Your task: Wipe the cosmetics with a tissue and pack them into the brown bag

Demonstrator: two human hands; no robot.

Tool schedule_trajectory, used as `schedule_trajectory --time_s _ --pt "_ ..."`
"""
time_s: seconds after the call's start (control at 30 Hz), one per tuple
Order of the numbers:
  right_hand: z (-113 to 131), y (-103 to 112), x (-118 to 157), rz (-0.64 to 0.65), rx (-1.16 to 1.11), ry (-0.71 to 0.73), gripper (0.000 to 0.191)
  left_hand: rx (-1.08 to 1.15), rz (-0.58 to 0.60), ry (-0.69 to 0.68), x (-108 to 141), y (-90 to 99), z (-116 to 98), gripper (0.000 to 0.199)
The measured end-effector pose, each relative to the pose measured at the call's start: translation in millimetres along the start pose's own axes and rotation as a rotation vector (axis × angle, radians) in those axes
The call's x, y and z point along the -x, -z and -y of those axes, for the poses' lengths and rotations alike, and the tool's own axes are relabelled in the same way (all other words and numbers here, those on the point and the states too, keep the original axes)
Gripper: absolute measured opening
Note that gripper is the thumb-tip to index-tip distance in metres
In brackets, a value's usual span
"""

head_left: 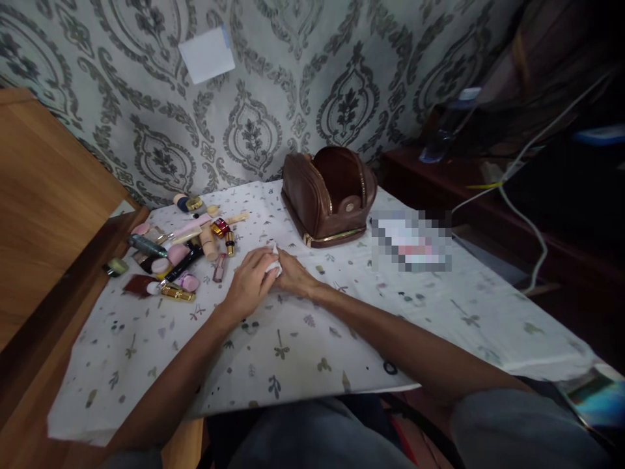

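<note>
My left hand (250, 280) and my right hand (294, 277) meet over the middle of the patterned cloth (278, 371). Between them is a crumpled white tissue (276, 260), with the fingers of my left hand closed round it. The fingertips of my right hand are partly hidden behind the tissue and my left hand. Just left of my hands lies a small pink tube (219, 268), beside a gold and black lipstick (230, 242). Behind my hands stands an unzipped brown cosmetic bag (317, 208), its top gaping.
Several cosmetics lie in a pile at the left, among them a pink jar (178, 253) and a brown bottle (139, 284). A blurred-out item (413, 241) is right of the bag. A water bottle (444, 133) and a white cable (537, 241) are at the right.
</note>
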State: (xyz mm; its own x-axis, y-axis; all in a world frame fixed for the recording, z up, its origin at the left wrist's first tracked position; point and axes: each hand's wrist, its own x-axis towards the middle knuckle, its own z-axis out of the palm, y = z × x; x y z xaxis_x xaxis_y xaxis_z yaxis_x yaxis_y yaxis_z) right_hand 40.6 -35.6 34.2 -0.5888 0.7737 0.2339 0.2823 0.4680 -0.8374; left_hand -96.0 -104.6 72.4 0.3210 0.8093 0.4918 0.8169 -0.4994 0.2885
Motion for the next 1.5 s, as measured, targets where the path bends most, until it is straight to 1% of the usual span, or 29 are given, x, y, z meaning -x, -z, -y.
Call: schedule_trajectory --time_s 0.13,0.2,0.3,0.4,0.5,0.6,0.8,0.9,1.0,1.07,1.13,1.2,1.27,1.33,1.4,1.43,1.5 --pt "2 2 3 0.006 -0.064 -0.062 0.099 -0.025 0.006 0.072 -8 1.5 -1 0.021" --pt "1 2 3 0.016 -0.066 -0.079 0.109 -0.006 0.003 0.142 -11 2.8 2 0.020" --pt "1 2 3 0.027 -0.070 -0.076 0.117 0.057 -0.022 0.254 -10 4.2 9 0.020" --pt "2 2 3 0.036 -0.061 -0.087 0.121 0.139 -0.078 0.329 -4 5.0 16 0.021" --pt "3 3 4 0.033 -0.054 -0.088 0.120 0.253 -0.115 0.401 3 5.7 20 0.021" --pt "4 2 4 0.026 -0.065 -0.073 0.119 0.335 -0.120 0.458 10 6.4 22 0.021" --pt "4 1 4 0.014 -0.068 -0.084 0.118 0.506 -0.089 0.507 33 7.2 31 0.023" --pt "3 1 4 0.009 -0.074 -0.079 0.115 0.521 -0.032 0.476 44 7.0 30 0.021" --pt "0 2 3 0.021 -0.074 -0.059 0.115 0.410 0.000 0.457 49 6.9 25 0.019" --pt "-2 3 3 0.042 -0.073 -0.022 0.116 0.315 -0.014 0.440 50 7.0 22 0.019" --pt "-4 3 2 0.066 -0.072 0.009 0.117 0.224 -0.053 0.407 50 7.6 19 0.019" --pt "-5 4 2 0.078 -0.073 0.018 0.118 0.149 -0.087 0.339 49 8.7 17 0.019" --pt "-6 4 3 0.090 -0.081 0.015 0.119 0.094 -0.079 0.234 45 10.7 14 0.019" --pt "-6 4 3 0.104 -0.092 0.018 0.121 0.052 -0.014 0.109 36 13.6 10 0.018" --pt "-8 5 4 0.115 -0.090 0.015 0.121 0.005 0.088 -0.005 24 16.8 4 0.017" --pt "-9 5 4 0.117 -0.087 0.010 0.121 -0.021 0.136 -0.045 16 18.4 1 0.016" --pt "-12 6 4 0.113 -0.088 0.018 0.119 -0.070 0.214 -0.084 1 21.1 -5 0.013"
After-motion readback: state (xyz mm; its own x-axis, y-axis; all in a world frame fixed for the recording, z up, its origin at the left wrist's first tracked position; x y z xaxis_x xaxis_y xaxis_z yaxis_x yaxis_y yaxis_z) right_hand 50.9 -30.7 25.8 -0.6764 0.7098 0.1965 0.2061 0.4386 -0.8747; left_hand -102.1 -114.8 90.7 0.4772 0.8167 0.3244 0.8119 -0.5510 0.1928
